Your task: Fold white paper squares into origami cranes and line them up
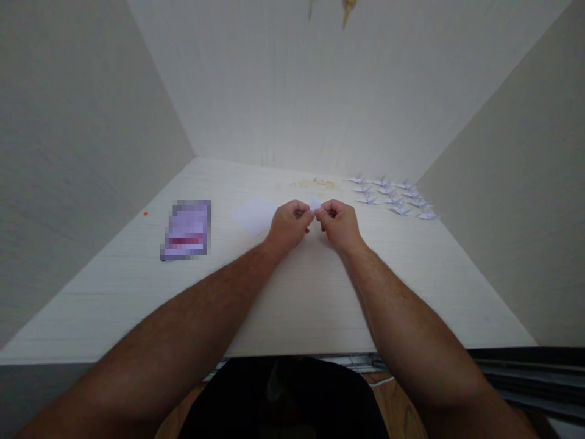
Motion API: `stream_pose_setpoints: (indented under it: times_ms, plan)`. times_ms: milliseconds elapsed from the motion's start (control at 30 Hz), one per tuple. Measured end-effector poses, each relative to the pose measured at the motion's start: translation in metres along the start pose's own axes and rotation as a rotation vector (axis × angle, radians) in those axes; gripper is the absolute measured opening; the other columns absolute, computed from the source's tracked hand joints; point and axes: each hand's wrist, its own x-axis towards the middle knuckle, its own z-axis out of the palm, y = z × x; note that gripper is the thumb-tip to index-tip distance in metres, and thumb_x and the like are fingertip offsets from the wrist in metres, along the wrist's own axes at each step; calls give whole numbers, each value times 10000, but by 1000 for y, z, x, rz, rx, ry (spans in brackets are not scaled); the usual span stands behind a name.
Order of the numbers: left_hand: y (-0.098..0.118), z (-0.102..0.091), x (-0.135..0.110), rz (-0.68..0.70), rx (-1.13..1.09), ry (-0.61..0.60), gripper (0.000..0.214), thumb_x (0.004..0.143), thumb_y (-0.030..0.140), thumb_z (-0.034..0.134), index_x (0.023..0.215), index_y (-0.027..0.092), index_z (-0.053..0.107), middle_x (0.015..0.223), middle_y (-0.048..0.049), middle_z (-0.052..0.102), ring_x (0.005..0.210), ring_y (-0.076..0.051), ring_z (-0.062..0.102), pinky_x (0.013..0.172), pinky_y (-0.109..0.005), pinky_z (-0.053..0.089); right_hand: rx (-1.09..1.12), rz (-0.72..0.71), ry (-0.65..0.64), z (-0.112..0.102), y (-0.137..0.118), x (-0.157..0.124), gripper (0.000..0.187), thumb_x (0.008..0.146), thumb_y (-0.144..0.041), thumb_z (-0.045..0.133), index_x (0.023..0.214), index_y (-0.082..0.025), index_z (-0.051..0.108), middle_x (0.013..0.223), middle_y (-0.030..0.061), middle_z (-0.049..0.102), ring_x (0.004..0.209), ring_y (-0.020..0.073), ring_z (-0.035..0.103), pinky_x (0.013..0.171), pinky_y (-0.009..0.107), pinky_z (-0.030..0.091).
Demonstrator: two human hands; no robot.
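Fingertips of my left hand (290, 225) and right hand (339, 224) are pinched on a small, pointed, folded white paper piece (315, 201) between them, over the pale wood-grained bench (292, 299). Just left lies a flat white paper sheet (253, 214); farther left, a pixelated purple rectangular object (188, 223) with a red band. Folded white paper cranes (392, 200) stand in rows at far right.

Small white paper (315, 201), pinched, partly hidden
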Motion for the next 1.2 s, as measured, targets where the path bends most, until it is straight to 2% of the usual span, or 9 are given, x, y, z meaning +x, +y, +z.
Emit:
stream_pose_setpoints:
  times_ms: [133,300,433,567,667,867,1200]
  plan:
    - [-4,-2,2,46,-11,34,141,728,199,702,651,177,586,511,30,569,470,-90,508,467,-217,379,50,11,-20,1,-4,-2,191,755,-366,655,681,-197,606,530,-37,555,476,101,468,478,249,349]
    - [-8,-4,3,-12,-182,-31,156,700,283,740,753,179,636,641,3,648,580,-122,600,530,-240,489,96,77,1,1,-3,0,211,720,-389,694,685,-192,627,521,-36,569,465,100,478,459,240,352]
    - [-11,-5,4,-18,-289,-64,224,718,363,754,781,174,653,699,-18,672,649,-138,648,557,-248,523,117,69,8,0,0,1,225,702,-405,713,717,-192,641,541,-38,588,460,97,487,454,240,371]
    - [-14,-5,5,12,-296,-63,253,698,351,801,791,151,677,690,-34,701,653,-135,665,650,-279,563,175,67,23,2,2,1,253,681,-388,735,801,-202,614,583,-45,619,476,99,531,467,237,419]
    - [-12,-5,4,23,-261,-31,273,698,361,821,779,139,685,689,-41,712,633,-131,665,693,-302,579,239,53,50,3,1,-1,281,661,-370,756,786,-214,558,586,-47,626,508,113,573,486,243,463]
    - [-7,-5,2,56,-178,25,238,708,336,828,757,145,697,660,-35,711,627,-139,672,675,-292,576,234,38,11,3,-4,-4,270,707,-423,751,767,-194,622,649,3,681,586,128,620,528,255,504]
    - [-7,-4,2,67,-166,47,178,716,287,792,744,147,685,668,-38,720,625,-138,680,652,-276,561,248,44,2,3,-3,-3,277,716,-439,745,774,-200,619,670,10,696,612,135,640,533,254,509]
